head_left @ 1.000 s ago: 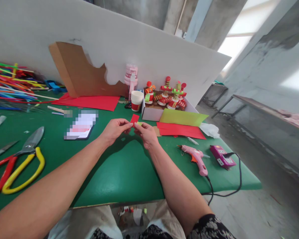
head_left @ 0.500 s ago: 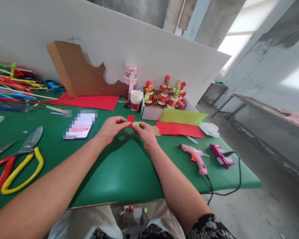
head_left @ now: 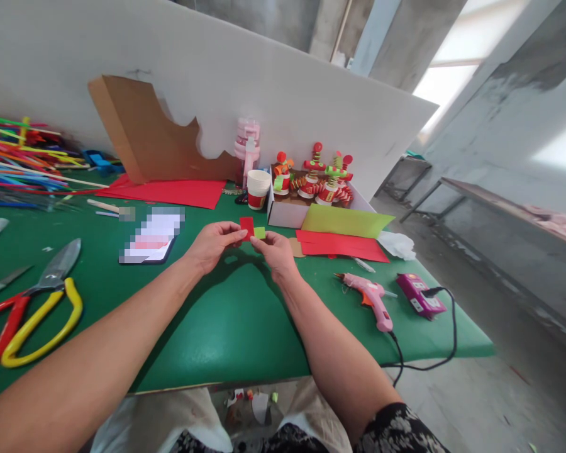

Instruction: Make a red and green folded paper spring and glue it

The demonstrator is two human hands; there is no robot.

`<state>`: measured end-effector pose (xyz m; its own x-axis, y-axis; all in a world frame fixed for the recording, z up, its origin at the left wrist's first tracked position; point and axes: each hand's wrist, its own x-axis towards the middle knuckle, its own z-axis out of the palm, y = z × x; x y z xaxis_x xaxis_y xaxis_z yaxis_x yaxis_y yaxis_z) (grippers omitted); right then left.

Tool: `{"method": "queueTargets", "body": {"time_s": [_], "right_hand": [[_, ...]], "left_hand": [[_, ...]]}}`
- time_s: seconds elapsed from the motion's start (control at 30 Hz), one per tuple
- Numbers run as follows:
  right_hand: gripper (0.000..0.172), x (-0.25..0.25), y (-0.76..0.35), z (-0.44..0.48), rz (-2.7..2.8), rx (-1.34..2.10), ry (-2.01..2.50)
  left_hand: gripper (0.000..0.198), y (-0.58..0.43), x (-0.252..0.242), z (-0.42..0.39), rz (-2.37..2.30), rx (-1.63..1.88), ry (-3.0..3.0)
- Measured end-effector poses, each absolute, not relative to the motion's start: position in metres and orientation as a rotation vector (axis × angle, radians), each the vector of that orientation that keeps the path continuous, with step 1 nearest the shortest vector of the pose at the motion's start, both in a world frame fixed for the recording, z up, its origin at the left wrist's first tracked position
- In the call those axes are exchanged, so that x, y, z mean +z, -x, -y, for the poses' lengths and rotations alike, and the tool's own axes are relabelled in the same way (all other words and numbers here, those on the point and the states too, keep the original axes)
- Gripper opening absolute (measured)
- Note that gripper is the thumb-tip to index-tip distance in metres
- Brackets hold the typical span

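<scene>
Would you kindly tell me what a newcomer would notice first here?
Probably the bright figures in the white box at the back, just right of centre. Next, perhaps, the big scissors at left, and the coloured sticks behind them. In the middle, the left hand pinches red paper and the right hand green paper.

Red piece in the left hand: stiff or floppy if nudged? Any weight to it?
Probably moderately stiff: the red piece looks flat, with no visible sag, where it projects above the left hand. Likely very light, being small and paper-like. Its upper edge may flex or pivot if pushed, since the fingers pinch only its lower part.
</scene>
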<state>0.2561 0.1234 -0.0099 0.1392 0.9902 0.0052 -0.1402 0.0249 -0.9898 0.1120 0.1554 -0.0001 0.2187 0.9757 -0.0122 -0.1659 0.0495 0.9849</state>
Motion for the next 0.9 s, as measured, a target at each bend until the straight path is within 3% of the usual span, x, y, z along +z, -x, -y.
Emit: {"method": "queueTargets", "body": {"time_s": [0.27,0.57,0.73,0.9], "right_hand": [[0.030,-0.0072,-0.2525,-0.1210,0.924,1.273,1.147],[0.032,-0.0060,-0.2550,-0.1204,1.071,1.113,1.207],[0.038,-0.0040,-0.2526,-0.1196,0.894,1.299,1.125],[0.030,-0.0069,-0.2530,-0.1197,0.982,1.254,1.141]], "left_hand": [[0.044,-0.1125,-0.0006,-0.1545,-0.968,1.156,-1.163],[0.044,-0.1144,0.0008,-0.1538,-0.943,1.144,-1.140],[0.041,-0.1156,-0.0028,-0.1562,-0.927,1.217,-1.114],[0.037,-0.1164,-0.0032,-0.1539,-0.944,1.168,-1.140]]}}
